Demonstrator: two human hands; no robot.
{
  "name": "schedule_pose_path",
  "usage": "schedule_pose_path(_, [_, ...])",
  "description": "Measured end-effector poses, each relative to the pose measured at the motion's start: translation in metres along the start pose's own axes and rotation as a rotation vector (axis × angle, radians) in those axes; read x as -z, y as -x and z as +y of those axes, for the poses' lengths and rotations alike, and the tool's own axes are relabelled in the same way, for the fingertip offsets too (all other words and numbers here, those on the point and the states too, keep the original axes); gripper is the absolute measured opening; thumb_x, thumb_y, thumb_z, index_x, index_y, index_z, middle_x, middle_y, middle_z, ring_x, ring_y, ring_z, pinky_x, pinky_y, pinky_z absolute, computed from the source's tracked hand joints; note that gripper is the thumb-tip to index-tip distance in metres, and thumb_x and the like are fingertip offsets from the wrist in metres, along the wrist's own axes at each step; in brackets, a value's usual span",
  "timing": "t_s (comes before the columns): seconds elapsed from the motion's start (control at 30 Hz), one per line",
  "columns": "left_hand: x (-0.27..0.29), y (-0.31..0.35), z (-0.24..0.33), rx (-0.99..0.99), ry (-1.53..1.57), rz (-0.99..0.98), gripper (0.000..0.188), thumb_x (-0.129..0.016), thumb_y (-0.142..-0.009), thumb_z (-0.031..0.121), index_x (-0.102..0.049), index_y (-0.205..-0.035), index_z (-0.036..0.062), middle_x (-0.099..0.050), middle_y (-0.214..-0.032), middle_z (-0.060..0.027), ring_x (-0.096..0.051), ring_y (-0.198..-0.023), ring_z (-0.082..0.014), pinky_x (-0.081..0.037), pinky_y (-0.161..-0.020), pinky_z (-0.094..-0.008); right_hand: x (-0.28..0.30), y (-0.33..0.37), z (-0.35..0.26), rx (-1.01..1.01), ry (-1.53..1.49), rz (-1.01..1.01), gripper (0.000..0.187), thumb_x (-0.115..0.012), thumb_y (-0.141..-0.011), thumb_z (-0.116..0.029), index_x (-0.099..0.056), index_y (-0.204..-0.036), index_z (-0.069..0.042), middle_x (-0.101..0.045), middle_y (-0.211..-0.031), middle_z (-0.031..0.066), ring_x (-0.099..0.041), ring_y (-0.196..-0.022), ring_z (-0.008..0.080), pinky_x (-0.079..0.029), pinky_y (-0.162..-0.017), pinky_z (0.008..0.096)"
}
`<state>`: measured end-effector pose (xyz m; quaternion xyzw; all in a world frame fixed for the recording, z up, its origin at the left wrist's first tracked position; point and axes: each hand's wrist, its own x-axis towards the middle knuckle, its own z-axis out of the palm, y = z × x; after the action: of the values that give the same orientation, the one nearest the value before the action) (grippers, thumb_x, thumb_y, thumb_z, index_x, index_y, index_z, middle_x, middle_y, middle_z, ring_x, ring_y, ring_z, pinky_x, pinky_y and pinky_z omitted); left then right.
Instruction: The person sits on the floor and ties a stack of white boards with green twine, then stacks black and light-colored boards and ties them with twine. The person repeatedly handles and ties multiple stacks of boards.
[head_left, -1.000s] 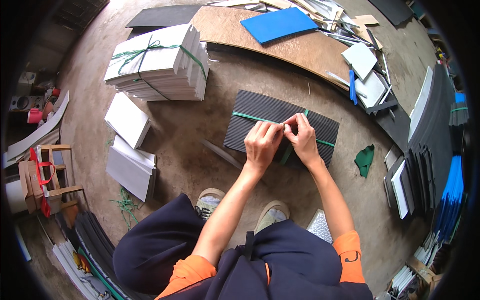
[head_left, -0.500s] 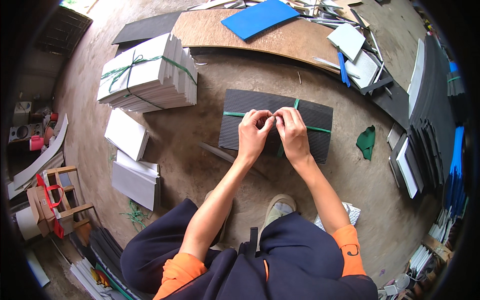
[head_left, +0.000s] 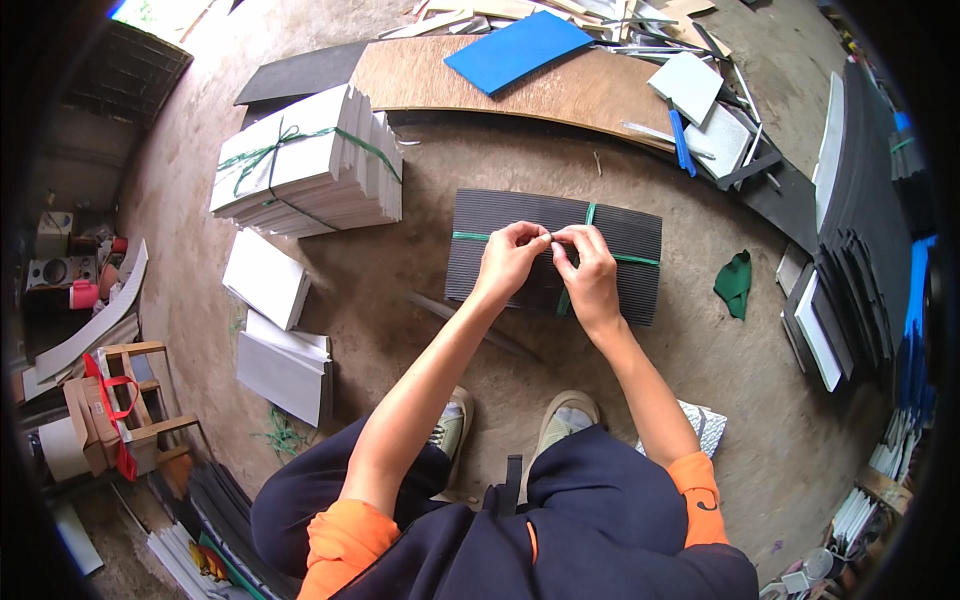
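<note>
Fingers: left hand [head_left: 508, 262] pinching something indistinct; right hand [head_left: 593, 275], thumb newly parted; green plastic strap [head_left: 637, 260] across black ribbed rectangular stack [head_left: 637, 290] seems unsecured.

Dressed in Orange and Navy

A black strap [head_left: 511, 487] stands against loose navy clothing [head_left: 620, 490]. Left of the strap is a creased orange left sleeve [head_left: 350, 543]; to its right, an orange right sleeve [head_left: 694, 482] with a dark curved mark [head_left: 706, 499]. Beyond the strap: pale greenish shoes [head_left: 455, 440], light socks [head_left: 573, 418].
</note>
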<state>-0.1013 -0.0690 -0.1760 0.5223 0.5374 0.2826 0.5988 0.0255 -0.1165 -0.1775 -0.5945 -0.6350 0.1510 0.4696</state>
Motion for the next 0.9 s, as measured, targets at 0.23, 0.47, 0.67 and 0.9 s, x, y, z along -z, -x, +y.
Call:
schedule_pose_path(0.23, [-0.004, 0.014, 0.008, -0.085, -0.192, 0.169, 0.016, -0.065, -0.078, 0.018, -0.066, -0.086, 0.0039, -0.067, -0.084, -0.0074, -0.063, -0.078, -0.0115, -0.046, -0.068, -0.0238, -0.005, -0.002, 0.003, -0.081, 0.071, -0.006, 0.012, -0.063, -0.072, -0.001, -0.053, -0.078, -0.001, -0.052, -0.08, 0.0101, -0.056, -0.075, 0.0264, -0.047, -0.065, 0.0366])
schedule_pose_path(0.47, [-0.013, 0.027, 0.005, -0.44, -0.345, 0.338, 0.01, -0.064, -0.076, 0.01, -0.062, -0.081, 0.0013, -0.06, -0.08, -0.0078, -0.06, -0.076, -0.0227, -0.046, -0.068, -0.0317, 0.003, -0.017, -0.003, 0.146, 0.431, -0.05, 0.02, -0.068, -0.063, -0.008, -0.051, -0.072, -0.005, -0.052, -0.08, 0.0067, -0.05, -0.085, 0.0241, -0.044, -0.075, 0.0355])
schedule_pose_path(0.67, [-0.011, 0.029, -0.015, -0.724, -0.649, 0.428, 0.008, -0.064, -0.074, 0.007, -0.058, -0.078, 0.0045, -0.055, -0.077, -0.0071, -0.055, -0.077, -0.0247, -0.042, -0.069, -0.0354, 0.007, -0.018, 0.011, 0.078, 0.428, -0.201, 0.021, -0.07, -0.062, -0.01, -0.052, -0.072, -0.005, -0.053, -0.08, 0.0066, -0.048, -0.084, 0.0246, -0.042, -0.076, 0.0369])
schedule_pose_path(0.9, [-0.008, 0.025, -0.017, -0.688, -0.691, 0.382, 0.012, -0.066, -0.072, 0.008, -0.056, -0.079, 0.0052, -0.054, -0.081, -0.0059, -0.051, -0.082, -0.025, -0.039, -0.073, -0.0362, 0.011, -0.017, 0.012, 0.061, 0.38, -0.217, 0.016, -0.066, -0.067, -0.008, -0.056, -0.079, -0.005, -0.055, -0.085, 0.0063, -0.049, -0.086, 0.0252, -0.043, -0.078, 0.0353])
